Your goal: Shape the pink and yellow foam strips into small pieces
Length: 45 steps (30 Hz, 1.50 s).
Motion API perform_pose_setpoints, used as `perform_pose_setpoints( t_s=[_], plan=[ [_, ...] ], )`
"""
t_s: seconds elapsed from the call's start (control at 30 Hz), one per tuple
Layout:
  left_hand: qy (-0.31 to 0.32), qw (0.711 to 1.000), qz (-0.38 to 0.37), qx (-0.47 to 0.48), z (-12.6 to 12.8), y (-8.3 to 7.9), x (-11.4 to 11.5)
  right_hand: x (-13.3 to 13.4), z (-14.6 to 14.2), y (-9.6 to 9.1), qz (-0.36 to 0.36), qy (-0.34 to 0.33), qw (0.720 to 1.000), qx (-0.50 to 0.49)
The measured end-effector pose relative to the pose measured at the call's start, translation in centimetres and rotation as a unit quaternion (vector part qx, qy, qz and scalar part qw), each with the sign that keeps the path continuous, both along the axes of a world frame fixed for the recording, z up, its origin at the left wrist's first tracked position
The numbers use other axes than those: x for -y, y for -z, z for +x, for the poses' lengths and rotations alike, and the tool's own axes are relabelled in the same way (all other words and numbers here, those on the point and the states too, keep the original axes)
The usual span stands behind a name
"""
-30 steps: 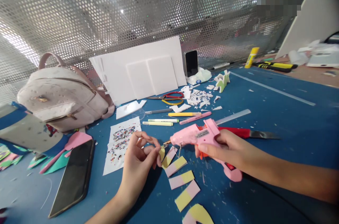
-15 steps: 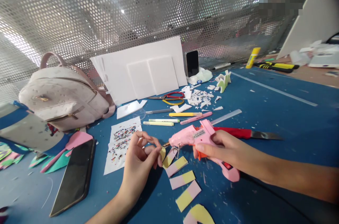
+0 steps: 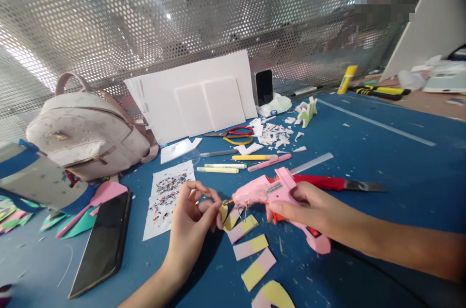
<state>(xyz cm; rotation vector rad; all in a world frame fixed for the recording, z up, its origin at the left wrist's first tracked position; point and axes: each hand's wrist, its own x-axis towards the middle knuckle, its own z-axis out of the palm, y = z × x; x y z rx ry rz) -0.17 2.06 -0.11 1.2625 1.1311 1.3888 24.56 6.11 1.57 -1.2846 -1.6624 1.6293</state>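
My right hand (image 3: 306, 208) is wrapped round the handle of a pink glue gun (image 3: 255, 190), fingers by its orange trigger. The metal nozzle points left and meets a small yellow piece (image 3: 223, 211) pinched in my left hand (image 3: 198, 213); whether they touch, I cannot tell. My left fingers hide much of that piece. Just below lie several flat yellow-and-pink strips (image 3: 250, 248) in a loose column. A curved yellow-and-pink piece (image 3: 274, 293) sits at the bottom edge.
Left of my hands are a white sheet with small coloured bits (image 3: 156, 220) and a black phone (image 3: 102, 245). Behind stand several markers (image 3: 255, 157), scissors (image 3: 238, 135), white boards (image 3: 218, 104) and a backpack (image 3: 91, 128). A red-handled knife (image 3: 324, 182) lies beyond the glue gun.
The glue gun has shifted slightly, its rear end a little lower and to the right. My left hand keeps its place with the yellow piece.
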Motion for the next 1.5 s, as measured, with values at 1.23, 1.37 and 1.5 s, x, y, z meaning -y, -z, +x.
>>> perform_pose_setpoints(
  t_s=[1.23, 1.37, 1.5],
  plan=[
    [0.014, 1.000, 0.005, -0.002, -0.2, 0.2, 0.0, -0.1, 0.3, 0.2, 0.061, -0.049, 0.995, 0.054],
    [0.015, 1.000, 0.006, -0.001, -0.1, 0.2, 0.0, -0.1, 0.1, 0.7, 0.049, -0.034, 0.997, 0.055],
    [0.006, 1.000, 0.008, -0.004, -0.1, 0.1, 0.1, -0.4, 0.0, 1.1, 0.051, -0.005, 0.997, 0.059]
  ],
)
